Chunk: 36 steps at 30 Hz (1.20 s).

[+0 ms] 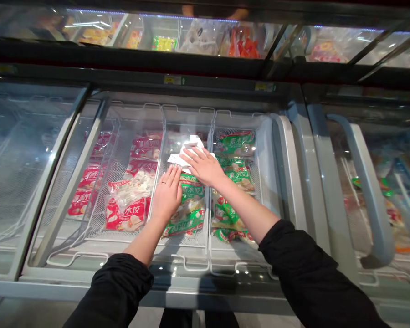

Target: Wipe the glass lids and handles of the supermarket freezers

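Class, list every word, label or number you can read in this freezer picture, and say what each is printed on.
"水饺": on the red bag left of the left hand.
"水饺": on the green bag at the back of the right basket.
Smaller print on the bags: blurred, unreadable.
Yellow stickers on the freezer frame: too small to read.

Glossy plastic green bags, glossy red bags, white wire baskets, smooth glass lid, matt black sleeves.

Supermarket: chest freezers, wire baskets of packaged dumplings.
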### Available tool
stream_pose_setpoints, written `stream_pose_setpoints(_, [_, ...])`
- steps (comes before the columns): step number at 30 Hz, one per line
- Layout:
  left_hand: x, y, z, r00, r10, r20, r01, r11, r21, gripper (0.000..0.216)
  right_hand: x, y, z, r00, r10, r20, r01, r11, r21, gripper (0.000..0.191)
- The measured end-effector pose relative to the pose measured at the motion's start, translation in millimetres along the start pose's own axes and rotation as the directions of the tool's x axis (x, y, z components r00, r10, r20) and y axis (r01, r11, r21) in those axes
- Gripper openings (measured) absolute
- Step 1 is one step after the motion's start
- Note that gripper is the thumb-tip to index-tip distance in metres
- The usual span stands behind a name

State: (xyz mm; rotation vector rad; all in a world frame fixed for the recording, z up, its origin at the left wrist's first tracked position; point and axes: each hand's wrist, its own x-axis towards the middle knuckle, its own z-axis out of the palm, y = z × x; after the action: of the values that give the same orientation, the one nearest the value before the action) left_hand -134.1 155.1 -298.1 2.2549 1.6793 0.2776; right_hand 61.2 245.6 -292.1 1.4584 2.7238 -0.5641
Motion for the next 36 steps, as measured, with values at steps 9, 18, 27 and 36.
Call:
stream_pose_setpoints(9, [0, 3, -3, 0.999, -0.014, 0.039, 0.014, 1.000, -0.003, 0.061, -62, 177, -22, 0.779, 0.622, -0.077, -0.621, 0.783, 0.041, 0.065])
stream_pose_setpoints(18, [1, 6, -4, 1.000, -0.021, 0.023, 0.020, 0.999, 0.026, 0.061, -65, 79, 4, 0.874, 0.480, -0.074, -0.477, 0.877, 0.065, 0.062])
stream_pose_setpoints(27, [-2, 1, -2, 1.000, 0.021, -0.002, -0.021, 0.999, 0.034, 0.063, 23, 12, 11, 0.994, 0.083, -0.064, -0.080, 0.995, 0.056, 0.058])
stream_pose_setpoints(36, [-2, -2, -1, 0.997, 0.065, -0.029, -0.062, 0.995, 0.083, 0.073, -5, 195, -38, 0.732, 0.677, -0.081, -0.674, 0.736, 0.060, 0.062])
